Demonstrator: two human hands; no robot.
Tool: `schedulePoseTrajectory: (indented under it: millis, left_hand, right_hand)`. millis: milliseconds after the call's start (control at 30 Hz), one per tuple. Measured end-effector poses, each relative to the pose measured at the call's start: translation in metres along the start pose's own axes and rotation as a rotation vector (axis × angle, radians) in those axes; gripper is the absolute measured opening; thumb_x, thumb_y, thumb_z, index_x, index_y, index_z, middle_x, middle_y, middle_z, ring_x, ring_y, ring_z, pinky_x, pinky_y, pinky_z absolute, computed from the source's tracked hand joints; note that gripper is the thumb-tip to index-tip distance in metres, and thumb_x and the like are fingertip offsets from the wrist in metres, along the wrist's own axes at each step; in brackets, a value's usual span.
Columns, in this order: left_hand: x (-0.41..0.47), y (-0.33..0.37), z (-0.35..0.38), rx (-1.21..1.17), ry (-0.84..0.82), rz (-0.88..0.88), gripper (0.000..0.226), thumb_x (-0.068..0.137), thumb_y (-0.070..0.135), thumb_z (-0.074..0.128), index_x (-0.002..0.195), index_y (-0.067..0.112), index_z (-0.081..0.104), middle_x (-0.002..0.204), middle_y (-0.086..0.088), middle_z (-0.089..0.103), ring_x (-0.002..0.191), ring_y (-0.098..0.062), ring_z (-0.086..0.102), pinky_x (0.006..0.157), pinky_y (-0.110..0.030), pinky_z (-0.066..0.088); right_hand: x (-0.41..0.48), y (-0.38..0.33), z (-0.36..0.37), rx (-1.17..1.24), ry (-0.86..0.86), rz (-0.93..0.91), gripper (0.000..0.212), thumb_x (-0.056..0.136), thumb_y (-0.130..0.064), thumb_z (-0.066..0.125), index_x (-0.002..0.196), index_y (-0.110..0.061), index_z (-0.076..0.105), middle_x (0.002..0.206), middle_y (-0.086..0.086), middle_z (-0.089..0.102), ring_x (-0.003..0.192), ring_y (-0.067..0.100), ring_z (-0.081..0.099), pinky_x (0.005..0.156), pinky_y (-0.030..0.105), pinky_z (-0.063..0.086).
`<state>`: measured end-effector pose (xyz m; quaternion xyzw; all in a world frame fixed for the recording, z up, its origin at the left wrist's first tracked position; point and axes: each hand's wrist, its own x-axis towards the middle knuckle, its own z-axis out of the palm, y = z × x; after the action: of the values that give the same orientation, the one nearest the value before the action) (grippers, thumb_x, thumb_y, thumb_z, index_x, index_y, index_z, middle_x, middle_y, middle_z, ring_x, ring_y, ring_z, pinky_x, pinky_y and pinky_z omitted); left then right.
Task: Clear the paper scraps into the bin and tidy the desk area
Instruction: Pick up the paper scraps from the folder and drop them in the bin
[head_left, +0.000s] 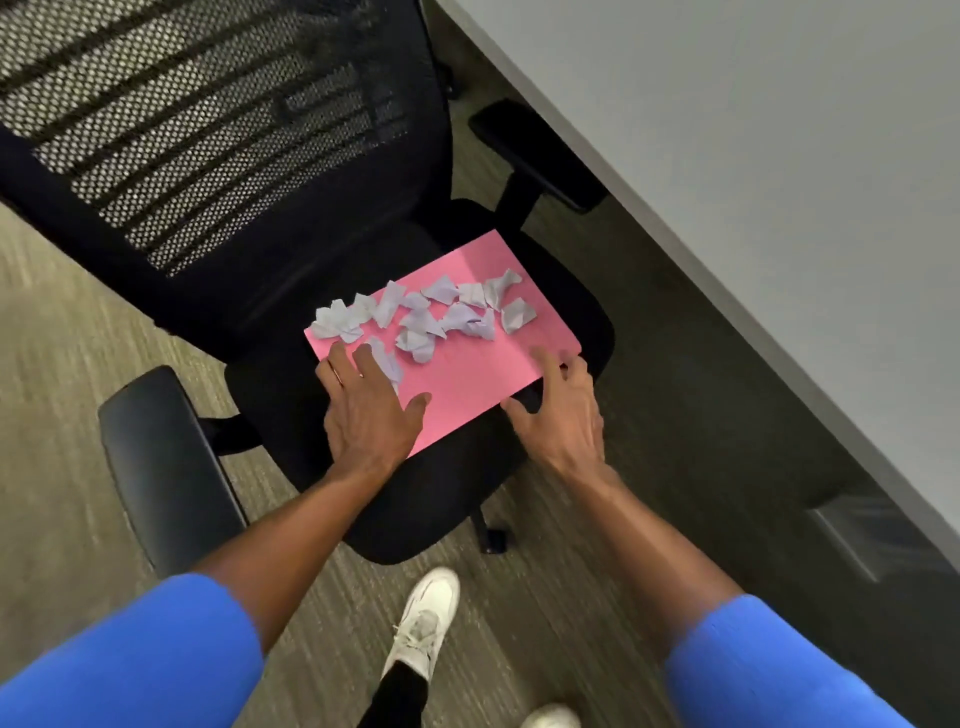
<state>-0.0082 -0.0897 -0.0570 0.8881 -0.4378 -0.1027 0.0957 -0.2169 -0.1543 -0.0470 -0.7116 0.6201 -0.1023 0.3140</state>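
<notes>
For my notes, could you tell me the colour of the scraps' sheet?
Pink flat paper sheet, head view.

Chair seat (452, 499): near front edge bare, open to approach from above.
Pink sheet (467, 379): near half bare; far half crowded by paper scraps (421, 317) lying close together.
Chair back (208, 130): mesh wall closing the far-left side.
Armrests: one (166, 467) flanks the seat at left, one (535, 156) at far right; open room between them.
Tabletop (779, 182): its edge runs along the right, near the seat, leaving a narrow strip of floor (649, 364).
Left hand (363, 410): flat over the sheet's near-left corner.
Right hand (561, 410): spread at the near-right edge.
</notes>
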Motion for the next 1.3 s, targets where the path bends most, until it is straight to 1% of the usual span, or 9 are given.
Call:
schedulePoseTrajectory:
  millis: [167,300,400,467,600,867,1033,1167,1300]
  left_hand:
    - [0.02,-0.018,0.017,0.03,-0.118,-0.03,0.109,0.081,0.06,0.08,0.16,0.017,0.019,0.161,-0.018,0.022,0.14,-0.037,0.032,0.082,-0.046,0.059]
    - [0.028,-0.021,0.026,0.054,-0.132,0.025,0.099,0.091,0.053,0.074,0.165,0.022,0.015,0.163,-0.02,0.022,0.144,-0.036,0.032,0.091,-0.044,0.06]
    - [0.032,-0.025,0.032,0.037,-0.102,0.048,0.086,0.095,0.044,0.072,0.163,0.023,0.023,0.157,-0.019,0.029,0.139,-0.035,0.036,0.093,-0.042,0.059]
    - [0.033,-0.026,0.034,0.021,-0.083,0.084,0.075,0.098,0.036,0.07,0.16,0.023,0.031,0.152,-0.017,0.034,0.134,-0.032,0.039,0.095,-0.04,0.058]
    - [0.033,-0.03,0.036,-0.032,-0.067,0.143,0.054,0.102,0.024,0.066,0.153,0.019,0.047,0.148,-0.016,0.04,0.13,-0.03,0.042,0.099,-0.038,0.053]
    - [0.032,-0.038,0.045,-0.154,-0.012,0.168,0.029,0.104,0.014,0.063,0.13,0.006,0.071,0.14,-0.014,0.054,0.119,-0.026,0.057,0.097,-0.034,0.053]
    - [0.03,-0.04,0.047,-0.278,-0.035,0.09,0.023,0.103,0.01,0.06,0.112,-0.003,0.077,0.142,-0.017,0.056,0.115,-0.033,0.065,0.097,-0.047,0.058]
    - [0.021,-0.037,0.043,-0.375,-0.003,0.043,0.023,0.101,0.01,0.062,0.113,-0.004,0.076,0.139,-0.014,0.058,0.105,-0.021,0.063,0.087,-0.027,0.049]
    - [0.001,-0.037,0.041,-0.454,0.065,0.009,0.017,0.097,0.008,0.068,0.106,-0.003,0.078,0.131,-0.012,0.061,0.097,-0.009,0.054,0.081,-0.007,0.037]
  right_hand:
    - [0.046,-0.036,0.015,-0.228,-0.041,-0.068,0.089,0.09,-0.047,0.076,0.16,-0.042,0.022,0.168,0.016,0.015,0.156,0.037,0.021,0.1,0.055,0.053]
    - [0.079,-0.047,0.035,-0.35,-0.028,-0.097,0.085,0.09,-0.043,0.076,0.158,-0.043,0.026,0.168,0.019,0.01,0.156,0.042,0.017,0.095,0.052,0.057]
    - [0.095,-0.051,0.044,-0.407,-0.047,-0.123,0.074,0.091,-0.039,0.073,0.155,-0.041,0.034,0.157,0.017,0.025,0.145,0.039,0.031,0.085,0.045,0.056]
    - [0.1,-0.053,0.05,-0.422,-0.068,-0.158,0.067,0.093,-0.036,0.07,0.152,-0.039,0.04,0.15,0.015,0.031,0.138,0.037,0.036,0.085,0.044,0.053]
    - [0.105,-0.057,0.059,-0.468,-0.094,-0.196,0.052,0.098,-0.04,0.064,0.148,-0.036,0.048,0.141,0.015,0.037,0.125,0.034,0.043,0.089,0.044,0.051]
    - [0.094,-0.047,0.066,-0.512,-0.016,-0.278,0.029,0.104,-0.029,0.059,0.129,-0.017,0.065,0.124,0.013,0.05,0.108,0.029,0.049,0.072,0.038,0.053]
    - [0.079,-0.038,0.068,-0.434,-0.001,-0.277,0.021,0.103,-0.017,0.059,0.122,-0.012,0.067,0.109,0.01,0.055,0.101,0.027,0.054,0.076,0.039,0.057]
    - [0.063,-0.028,0.064,-0.371,0.03,-0.266,0.018,0.101,-0.011,0.059,0.116,-0.01,0.07,0.102,0.008,0.058,0.098,0.028,0.057,0.075,0.039,0.055]
    - [0.044,-0.014,0.061,-0.233,0.07,-0.258,0.018,0.1,-0.015,0.064,0.115,-0.011,0.073,0.1,0.006,0.06,0.094,0.026,0.062,0.077,0.041,0.058]
